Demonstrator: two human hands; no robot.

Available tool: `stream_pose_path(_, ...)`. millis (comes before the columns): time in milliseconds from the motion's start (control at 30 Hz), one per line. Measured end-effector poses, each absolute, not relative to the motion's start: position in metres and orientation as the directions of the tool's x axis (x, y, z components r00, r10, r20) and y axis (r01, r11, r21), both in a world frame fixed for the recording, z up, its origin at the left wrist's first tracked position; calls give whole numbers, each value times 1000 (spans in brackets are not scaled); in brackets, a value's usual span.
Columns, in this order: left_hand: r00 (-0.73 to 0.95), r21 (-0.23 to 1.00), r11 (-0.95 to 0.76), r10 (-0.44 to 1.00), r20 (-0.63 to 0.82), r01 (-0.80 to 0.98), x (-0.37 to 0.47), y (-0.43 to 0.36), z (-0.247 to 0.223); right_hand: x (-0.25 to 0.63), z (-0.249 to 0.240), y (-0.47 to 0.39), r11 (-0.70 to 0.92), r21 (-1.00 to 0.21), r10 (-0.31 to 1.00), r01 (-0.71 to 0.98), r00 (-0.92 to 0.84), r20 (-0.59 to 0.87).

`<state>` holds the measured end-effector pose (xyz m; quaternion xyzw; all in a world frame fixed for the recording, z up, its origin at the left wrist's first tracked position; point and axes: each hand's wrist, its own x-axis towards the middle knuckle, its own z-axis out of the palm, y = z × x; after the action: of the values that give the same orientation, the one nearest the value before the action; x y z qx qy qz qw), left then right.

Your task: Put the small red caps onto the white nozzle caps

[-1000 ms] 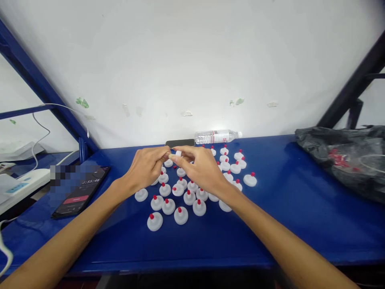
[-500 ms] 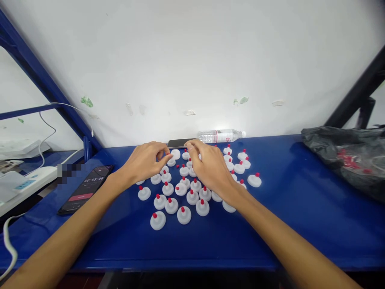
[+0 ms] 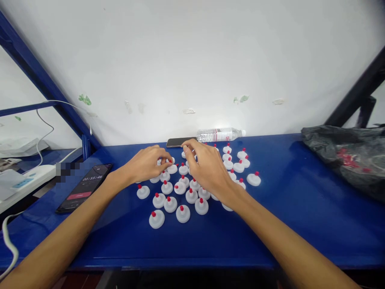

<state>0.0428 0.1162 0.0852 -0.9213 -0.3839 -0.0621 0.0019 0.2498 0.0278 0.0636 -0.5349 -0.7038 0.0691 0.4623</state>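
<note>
Many white round caps with red tips, such as the front one [image 3: 157, 219], stand spread over the blue table [image 3: 126, 245]. At the back left of the group, my left hand [image 3: 152, 162] has thumb and forefinger closed at the red tip of a white cap. My right hand [image 3: 207, 164] is over the back middle of the caps, its thumb and fingertips pressed together; what they hold, if anything, is too small to make out. One white cap [image 3: 180, 188] leans with its red tip pointing left.
A dark phone [image 3: 180, 142] and a clear bottle [image 3: 221, 134] lie along the wall. Another phone [image 3: 86, 188] showing a timer is at the left, near a white power strip [image 3: 24, 184]. A dark plastic bag [image 3: 345, 156] with red pieces sits at the right.
My left hand has lowered slightly and its fingertips have closed at a red tip. My right hand has shifted a little to the left.
</note>
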Motion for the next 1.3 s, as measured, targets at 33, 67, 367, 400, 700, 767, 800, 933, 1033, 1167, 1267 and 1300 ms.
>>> stream_pose_path(33, 704, 50, -711, 702, 112, 701, 43, 117, 85, 250, 64, 27, 416, -586, 816, 695, -2, 578)
stream_pose_path(67, 709, 57, -717, 696, 109, 695, 43, 117, 85, 249, 63, 27, 414, -580, 817, 701, -5, 577)
stream_pose_path(367, 727, 70, -733, 681, 87, 677, 42, 118, 85, 247, 59, 28, 434, -554, 812, 711, -42, 582)
stream_pose_path(400, 728, 68, -733, 680, 82, 677, 42, 117, 85, 247, 59, 29, 433, -550, 812, 714, -45, 582)
stream_pose_path(700, 665, 35, -671, 740, 107, 741, 38, 119, 93, 247, 61, 27, 424, -508, 812, 750, -67, 579)
stream_pose_path(767, 606, -6, -610, 786, 118, 792, 31, 126, 96, 247, 61, 27, 416, -481, 817, 772, -84, 571)
stream_pose_path(800, 571, -31, -572, 812, 118, 820, 25, 130, 98, 246, 61, 27, 417, -468, 819, 779, -98, 566)
stream_pose_path(933, 444, -102, -441, 896, 14, 892, 2, 144, 106, 246, 56, 29, 455, -400, 826, 796, -209, 524)
stream_pose_path(1033, 365, -121, -388, 915, -175, 914, -12, 145, 113, 247, 53, 28, 470, -285, 832, 835, -310, 461)
stream_pose_path(1167, 301, -108, -375, 859, -414, 921, -22, 138, 121, 248, 52, 24, 455, -231, 862, 860, -359, 359)
stream_pose_path(1267, 268, -120, -365, 835, -480, 923, -24, 136, 121, 247, 51, 22, 437, -245, 881, 865, -357, 311)
stream_pose_path(1300, 261, -125, -364, 831, -492, 923, -25, 136, 120, 247, 50, 22, 438, -245, 882, 865, -361, 304)
